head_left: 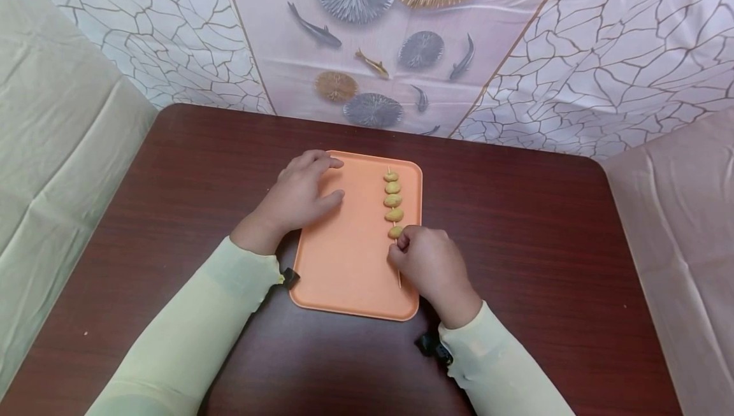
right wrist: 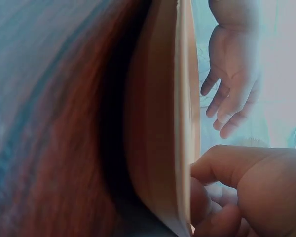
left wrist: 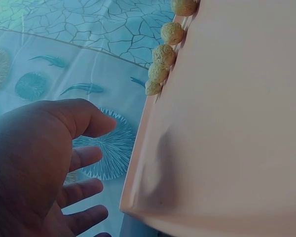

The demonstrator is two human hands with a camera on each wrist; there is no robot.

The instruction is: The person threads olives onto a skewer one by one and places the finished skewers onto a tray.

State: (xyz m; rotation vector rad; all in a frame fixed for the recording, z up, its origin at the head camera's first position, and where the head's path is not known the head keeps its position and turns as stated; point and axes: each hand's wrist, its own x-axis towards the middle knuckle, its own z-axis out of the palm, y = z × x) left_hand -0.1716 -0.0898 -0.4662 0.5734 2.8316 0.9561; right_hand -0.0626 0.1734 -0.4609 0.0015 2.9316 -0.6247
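A thin wooden skewer (head_left: 399,276) with several knobbly yellow-green lumps (head_left: 392,200) threaded on it lies lengthwise along the right side of an orange tray (head_left: 350,263). Close below the lowest lump, my right hand (head_left: 432,266) pinches the skewer between thumb and curled fingers. That grip is partly hidden in the right wrist view, where the thumb (right wrist: 222,163) bends over at the tray's rim. Over the tray's upper left side hovers my left hand (head_left: 301,196), fingers spread and holding nothing. The left wrist view shows its thumb (left wrist: 91,118) and fingers apart.
The tray rests on a dark reddish-brown table (head_left: 516,244). Behind the table hangs a patterned cloth (head_left: 367,53) with fish and round shapes, and plain pale cloth (head_left: 57,148) closes off the sides. Dark wrist devices (head_left: 290,278) sit at both cuffs.
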